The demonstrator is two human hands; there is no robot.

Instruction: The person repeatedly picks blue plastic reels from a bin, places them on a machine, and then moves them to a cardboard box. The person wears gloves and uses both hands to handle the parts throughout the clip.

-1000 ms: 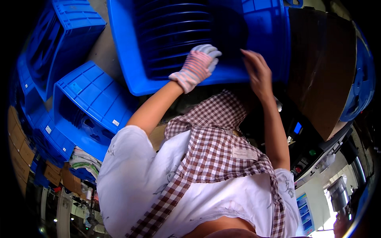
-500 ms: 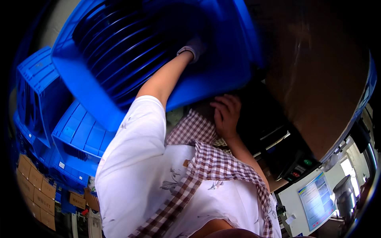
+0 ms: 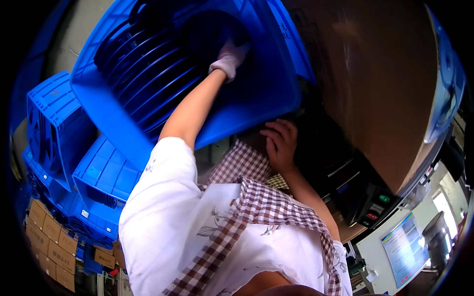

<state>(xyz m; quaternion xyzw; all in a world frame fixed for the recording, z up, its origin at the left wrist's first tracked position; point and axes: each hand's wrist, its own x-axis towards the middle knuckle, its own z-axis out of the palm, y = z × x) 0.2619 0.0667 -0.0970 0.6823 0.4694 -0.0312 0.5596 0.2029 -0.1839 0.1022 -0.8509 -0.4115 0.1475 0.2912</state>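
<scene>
A large blue plastic bin (image 3: pixel 261 106) stands tilted in front of me, with a row of thin black round discs (image 3: pixel 148 74), perhaps reels, on edge inside. My left hand (image 3: pixel 231 55), in a pale glove with a thick cuff, reaches deep into it. It lies against a dark round disc (image 3: pixel 210 29) at the end of the row. Shade hides most of its fingers, so whether they grip the disc is unclear. My bare right hand (image 3: pixel 283 147) is just below the bin's near edge, fingers slightly bent and apart, beside a dark surface. It holds nothing visible.
More blue bins (image 3: pixel 106 163) are stacked at the left, above several brown cartons (image 3: pixel 52 241). A big brown panel (image 3: pixel 375 89) fills the right side. Below it sit a control box with green and red buttons (image 3: pixel 377 207) and a sheet in a blue-edged frame (image 3: pixel 405 249).
My left hand has shifted a little left and up in the picture, still inside the bin. The bin also appears slightly further left. My right hand has hardly moved.
</scene>
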